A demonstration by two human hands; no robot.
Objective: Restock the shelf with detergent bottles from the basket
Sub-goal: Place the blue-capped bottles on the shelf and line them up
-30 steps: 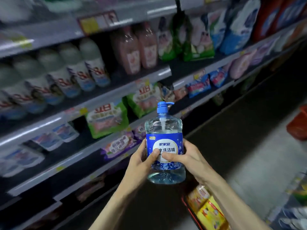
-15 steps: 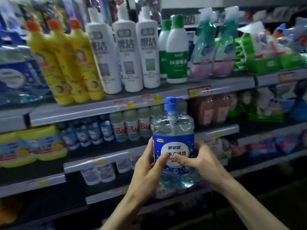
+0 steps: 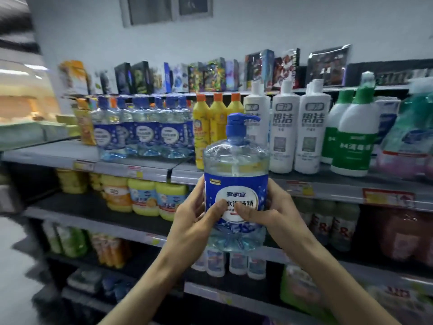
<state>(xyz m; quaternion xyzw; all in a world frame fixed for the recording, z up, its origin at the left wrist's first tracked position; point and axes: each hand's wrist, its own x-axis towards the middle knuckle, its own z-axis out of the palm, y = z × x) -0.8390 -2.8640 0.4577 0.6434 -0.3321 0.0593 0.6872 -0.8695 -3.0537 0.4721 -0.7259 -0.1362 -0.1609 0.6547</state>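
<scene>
**A:** Start at the left. What is the left hand doing?

**B:** The left hand [image 3: 194, 221] grips the left side of the detergent bottle [image 3: 236, 170]. The left thumb [image 3: 216, 206] lies flat on the front of the blue label, and the other fingers curl round the side toward the back.

**A:** How far round do they reach?

**B:** I cannot tell, because the fingertips are behind the bottle.

**A:** Where is the bottle itself?

**B:** It is upright in the air between the two hands, in front of the shelf [image 3: 46, 153] edge and resting on nothing. It is clear plastic with pale blue liquid inside. The blue pump [image 3: 241, 123] sits on top with its spout pointing right.

**A:** And the right hand?

**B:** The right hand [image 3: 276, 214] grips the right side in the same way. The right thumb [image 3: 247, 211] presses on the label, with its tip just beside the left thumb's. I cannot tell whether the two tips touch. The other right fingers are also hidden behind the bottle.

**A:** What else is hidden or unclear?

**B:** The far left of the view is smeared. On the shelf, a row of matching blue-label bottles [image 3: 140, 134] stands to the left of the held one. Next come the yellow bottles [image 3: 210, 127], with the rightmost partly covered by the held bottle. The nearest of the white bottles [image 3: 283, 137] is partly covered too. The green-and-white bottles [image 3: 356, 141] at the right are blurred. Both forearms are cut off at the bottom edge, and the lower shelves are too dim to read.
</scene>
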